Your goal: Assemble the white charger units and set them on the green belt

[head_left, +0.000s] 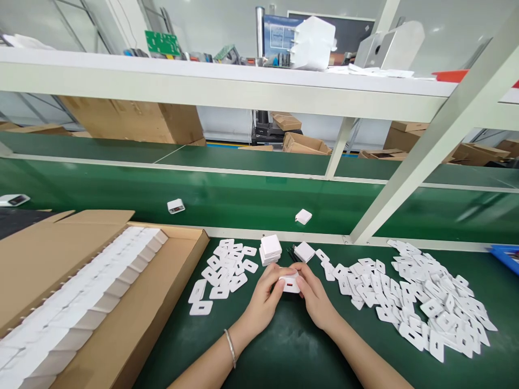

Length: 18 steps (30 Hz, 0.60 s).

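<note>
Between my two hands is a small white USB charger, its port face with a red-lined slot turned toward me. My left hand grips its left side with thumb and fingers. On the other side my right hand closes round it, thumb near the port face. Just beyond the hands stands a short stack of white chargers. One more white charger lies to its right, beside a dark thin tool that looks like tweezers. Loose white slotted plates are scattered left of my hands.
A large heap of slotted plates spreads to the right. At left, an open cardboard box holds rows of white chargers. Single chargers sit on the green conveyor behind. A slanted metal post and an overhead shelf cross the view.
</note>
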{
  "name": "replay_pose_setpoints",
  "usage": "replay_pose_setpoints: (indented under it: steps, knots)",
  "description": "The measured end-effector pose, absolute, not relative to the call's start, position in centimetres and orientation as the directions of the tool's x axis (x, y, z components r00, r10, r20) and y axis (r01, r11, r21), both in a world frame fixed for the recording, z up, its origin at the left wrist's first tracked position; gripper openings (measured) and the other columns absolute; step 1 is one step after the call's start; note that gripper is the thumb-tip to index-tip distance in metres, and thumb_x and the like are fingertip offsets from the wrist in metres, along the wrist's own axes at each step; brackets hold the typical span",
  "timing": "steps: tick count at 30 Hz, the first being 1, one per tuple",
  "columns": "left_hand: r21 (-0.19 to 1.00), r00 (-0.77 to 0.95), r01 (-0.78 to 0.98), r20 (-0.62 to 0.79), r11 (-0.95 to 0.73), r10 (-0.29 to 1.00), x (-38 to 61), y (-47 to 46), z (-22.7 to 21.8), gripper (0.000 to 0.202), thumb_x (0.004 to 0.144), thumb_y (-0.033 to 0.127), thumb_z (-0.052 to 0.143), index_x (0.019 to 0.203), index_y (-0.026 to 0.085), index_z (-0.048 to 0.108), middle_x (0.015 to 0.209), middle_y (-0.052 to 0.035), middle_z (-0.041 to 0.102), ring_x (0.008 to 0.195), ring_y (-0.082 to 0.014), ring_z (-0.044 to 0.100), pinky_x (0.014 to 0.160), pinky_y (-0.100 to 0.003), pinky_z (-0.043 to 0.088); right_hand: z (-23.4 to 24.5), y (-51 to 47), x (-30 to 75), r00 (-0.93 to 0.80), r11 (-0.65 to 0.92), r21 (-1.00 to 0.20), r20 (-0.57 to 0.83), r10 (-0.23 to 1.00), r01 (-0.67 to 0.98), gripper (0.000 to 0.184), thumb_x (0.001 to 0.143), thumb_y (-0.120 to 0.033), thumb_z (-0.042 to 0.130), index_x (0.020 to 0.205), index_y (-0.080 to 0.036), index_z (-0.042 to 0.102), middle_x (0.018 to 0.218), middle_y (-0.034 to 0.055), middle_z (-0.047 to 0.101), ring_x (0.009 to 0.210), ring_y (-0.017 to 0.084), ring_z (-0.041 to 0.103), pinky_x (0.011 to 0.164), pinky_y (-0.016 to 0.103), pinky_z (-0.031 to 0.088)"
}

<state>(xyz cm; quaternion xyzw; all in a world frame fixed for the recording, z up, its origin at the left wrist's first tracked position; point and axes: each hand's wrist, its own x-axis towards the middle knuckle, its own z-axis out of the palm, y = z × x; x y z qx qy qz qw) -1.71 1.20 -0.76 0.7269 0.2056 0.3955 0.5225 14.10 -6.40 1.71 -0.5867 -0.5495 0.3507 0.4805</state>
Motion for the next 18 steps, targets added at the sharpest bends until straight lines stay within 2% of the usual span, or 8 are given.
replay_pose_setpoints:
  steps: [5,7,11,14,16,18]
  knots:
    - [0.91,0.589,-0.107,0.382,-0.399,0.712,-1.7,1.0,-0.9,0.039,0.11,0.044,0.042,0.119,0.025,0.075,0.098,-0.0072,0.061,0.094,-0.0223,0.06,0.084,-0.035,0.05,1.8,-6.4,14.1,0.155,0.006,-0.94,0.063,0.986,0.342,0.03,0.098,-0.053,0.058,0.107,-0.024,0.057,0.073,-0.0056,0.05,0.062,0.013,0.043,0.059,0.027,0.034]
    - [0.903,0.606,-0.095,0.386,-0.419,0.695,-1.8,1.0,-0.8,0.038,0.11,0.043,0.042,0.122,0.026,0.073,0.102,-0.0077,0.062,0.098,-0.023,0.061,0.087,-0.036,0.051,1.9,-6.4,14.4,0.16,0.01,-0.929,0.075,0.984,0.371,0.028,0.097,-0.05,0.06,0.108,-0.024,0.057,0.071,-0.0062,0.047,0.062,0.014,0.043,0.059,0.027,0.033]
    - [0.862,0.658,-0.04,0.403,-0.505,0.636,-2.2,1.5,-1.0,0.033,0.109,0.037,0.045,0.134,0.03,0.066,0.129,-0.0104,0.063,0.122,-0.0256,0.061,0.105,-0.04,0.051,1.9,-6.4,15.1,0.14,0.077,-0.892,0.154,0.978,0.446,0.032,0.096,-0.045,0.064,0.12,-0.026,0.056,0.083,-0.0023,0.056,0.071,0.016,0.05,0.065,0.029,0.043]
    - [0.759,0.582,0.023,0.519,-0.65,0.626,-2.4,2.4,-1.4,0.028,0.106,0.033,0.054,0.131,0.03,0.067,0.138,-0.0111,0.06,0.132,-0.0274,0.058,0.112,-0.043,0.048,1.5,-6.2,15.8,0.136,0.163,-0.857,0.259,0.956,0.488,0.049,0.096,-0.039,0.063,0.14,-0.027,0.044,0.102,0.003,0.062,0.084,0.019,0.059,0.079,0.034,0.052]
    - [0.703,0.477,0.066,0.601,-0.708,0.641,-2.5,3.2,-1.6,0.025,0.104,0.029,0.058,0.127,0.029,0.067,0.139,-0.0112,0.059,0.133,-0.0277,0.057,0.111,-0.044,0.049,1.0,-5.9,16.6,0.185,0.153,-0.768,0.334,0.924,0.622,0.054,0.096,-0.036,0.062,0.145,-0.027,0.041,0.109,0.0056,0.063,0.091,0.021,0.062,0.086,0.037,0.054]
    - [0.696,0.367,0.102,0.637,-0.71,0.677,-2.5,4.0,-1.7,0.023,0.103,0.026,0.058,0.125,0.028,0.066,0.141,-0.0111,0.058,0.135,-0.0275,0.057,0.11,-0.045,0.05,0.5,-5.6,17.9,0.263,0.045,-0.604,0.411,0.873,0.795,0.044,0.095,-0.033,0.061,0.137,-0.025,0.05,0.112,0.0078,0.065,0.098,0.024,0.061,0.09,0.041,0.054]
